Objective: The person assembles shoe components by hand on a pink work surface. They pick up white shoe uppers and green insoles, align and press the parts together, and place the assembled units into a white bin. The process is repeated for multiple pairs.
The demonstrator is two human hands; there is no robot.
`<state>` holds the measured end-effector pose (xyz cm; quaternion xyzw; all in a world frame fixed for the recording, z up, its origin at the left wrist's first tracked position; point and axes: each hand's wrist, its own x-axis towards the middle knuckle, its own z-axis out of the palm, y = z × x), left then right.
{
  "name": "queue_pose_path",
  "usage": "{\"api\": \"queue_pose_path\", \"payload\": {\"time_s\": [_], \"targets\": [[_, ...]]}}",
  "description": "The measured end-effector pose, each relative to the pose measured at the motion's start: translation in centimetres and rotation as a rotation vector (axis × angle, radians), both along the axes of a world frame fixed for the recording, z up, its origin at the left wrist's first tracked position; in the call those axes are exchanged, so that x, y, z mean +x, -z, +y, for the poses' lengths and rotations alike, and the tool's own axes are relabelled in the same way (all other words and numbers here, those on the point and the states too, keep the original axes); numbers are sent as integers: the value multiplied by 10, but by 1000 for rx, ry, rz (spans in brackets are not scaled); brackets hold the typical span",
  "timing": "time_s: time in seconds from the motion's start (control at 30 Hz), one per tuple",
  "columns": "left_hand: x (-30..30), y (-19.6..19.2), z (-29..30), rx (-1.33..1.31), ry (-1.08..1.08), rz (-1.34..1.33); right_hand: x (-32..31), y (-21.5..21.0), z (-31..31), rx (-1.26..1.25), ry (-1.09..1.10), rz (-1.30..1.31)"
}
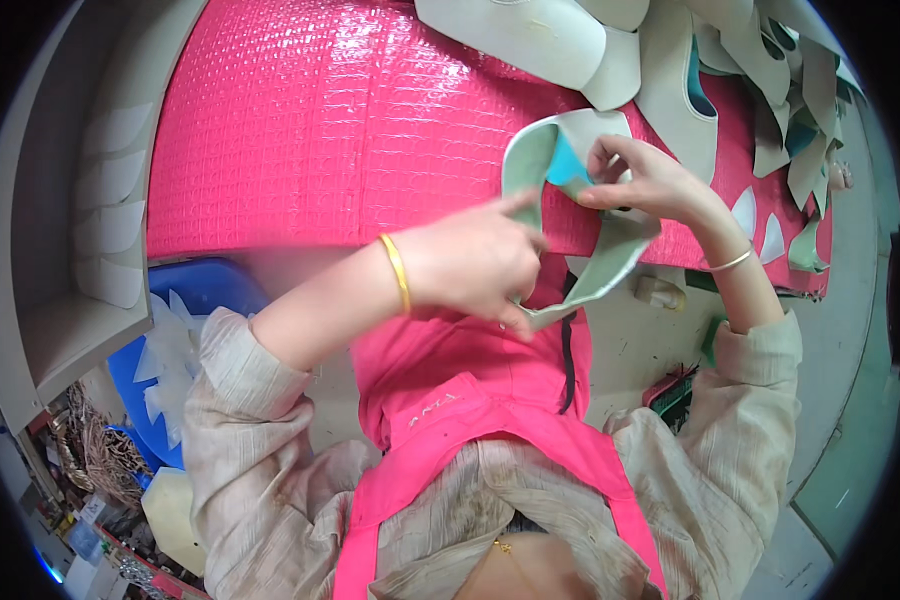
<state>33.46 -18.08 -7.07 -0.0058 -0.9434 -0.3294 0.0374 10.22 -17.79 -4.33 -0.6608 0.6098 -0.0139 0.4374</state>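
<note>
A pale green-and-white shoe upper [625,250], bent into an open loop, hangs over the front edge of the pink-covered table. A bright blue lining flap [567,165] shows inside its far end. My right hand [648,180] is closed in a pinch, thumb and finger at the flap. At the loop's left side is my left hand [485,255], slightly blurred. Its index finger reaches along the inner face, while the thumb and other fingers close round the near left rim. Part of the upper lies hidden behind both hands.
The quilted pink table cover [270,130] spans the far side. More shoe uppers [675,95] are heaped at the far right, with small white pieces [772,238] below. A grey shelf box [110,200] stands left, above a blue tub [130,365] with translucent scraps.
</note>
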Motion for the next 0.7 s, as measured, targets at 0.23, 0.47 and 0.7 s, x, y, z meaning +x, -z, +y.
{"api": "queue_pose_path", "payload": {"time_s": [0.23, 0.47, 0.7], "targets": [[-101, 18, 109, 183, -472, 287, -15, -26, 4, 122, -72, -155], [-54, 26, 66, -155, -869, 356, -17, 3, 13, -370, -206, 165], [-48, 48, 63, -319, -802, 238, -17, 13, -12, -213, -180, 188]]}}
